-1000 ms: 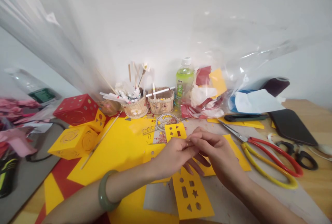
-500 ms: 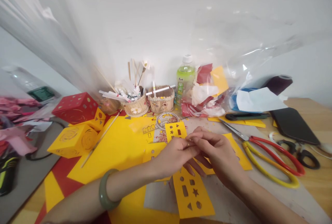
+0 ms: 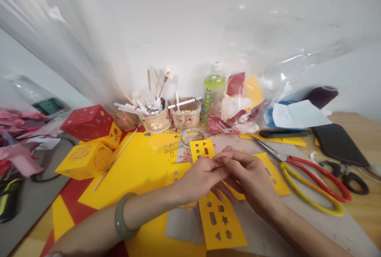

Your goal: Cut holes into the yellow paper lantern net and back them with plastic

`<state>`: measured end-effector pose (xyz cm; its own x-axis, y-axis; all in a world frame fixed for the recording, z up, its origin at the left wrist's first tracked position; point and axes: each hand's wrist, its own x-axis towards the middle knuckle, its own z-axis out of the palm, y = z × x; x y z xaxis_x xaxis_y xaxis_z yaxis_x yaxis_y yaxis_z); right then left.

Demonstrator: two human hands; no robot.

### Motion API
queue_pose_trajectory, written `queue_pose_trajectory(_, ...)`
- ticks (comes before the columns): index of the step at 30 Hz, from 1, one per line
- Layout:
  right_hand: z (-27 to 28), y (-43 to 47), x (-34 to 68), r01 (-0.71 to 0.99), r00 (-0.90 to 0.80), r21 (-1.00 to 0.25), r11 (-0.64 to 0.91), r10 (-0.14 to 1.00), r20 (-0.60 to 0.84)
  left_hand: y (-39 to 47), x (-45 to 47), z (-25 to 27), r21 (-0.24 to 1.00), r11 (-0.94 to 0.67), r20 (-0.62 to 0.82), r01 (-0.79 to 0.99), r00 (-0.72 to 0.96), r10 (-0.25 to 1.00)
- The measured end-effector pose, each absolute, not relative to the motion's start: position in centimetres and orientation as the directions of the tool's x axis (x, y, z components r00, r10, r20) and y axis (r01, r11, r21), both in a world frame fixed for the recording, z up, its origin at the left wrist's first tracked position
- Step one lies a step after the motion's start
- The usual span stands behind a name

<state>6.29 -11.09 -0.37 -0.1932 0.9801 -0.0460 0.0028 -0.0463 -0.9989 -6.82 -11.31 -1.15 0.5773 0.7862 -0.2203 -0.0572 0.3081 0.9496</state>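
Note:
My left hand (image 3: 201,180) and my right hand (image 3: 249,175) meet in the middle, over a yellow paper cutout (image 3: 220,227). The fingertips of both are pinched together; whatever lies between them is too small or hidden to make out. Lower fingers of my left hand hang loosely below the pinch. Beneath the hands, the cutout spreads in a cross of panels punched with stars, triangles, rectangles and circles. The hands cover its centre. A green bangle (image 3: 120,217) circles my left wrist.
Red-and-yellow-handled scissors (image 3: 320,183) lie open at the right, near a black phone (image 3: 341,143) and a box cutter (image 3: 284,133). A yellow paper box (image 3: 83,161) and a red one (image 3: 86,124) stand left. Behind are a green drink bottle (image 3: 213,90) and small baskets (image 3: 186,120).
Both hands keep the same pinched pose over the cutout. The whole view has shifted very slightly; nothing else has visibly moved.

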Motion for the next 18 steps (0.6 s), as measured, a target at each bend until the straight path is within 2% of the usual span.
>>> queue_pose_trajectory(10, -0.97, -11.01, 6.41, 0.041, -0.202, -0.997, -0.069, 0.977, -0.075, -11.44, -6.75, -1.43, 0.949, 0.309, -0.223, -0.057, 0.569, 0.791)
queue_pose_trajectory(18, -0.69, -11.04, 6.21, -0.011, -0.220, -0.996, -0.085, 0.972, -0.080, -11.42, -6.87, -1.36, 0.950, 0.310, -0.239, -0.028, 0.574, 0.783)
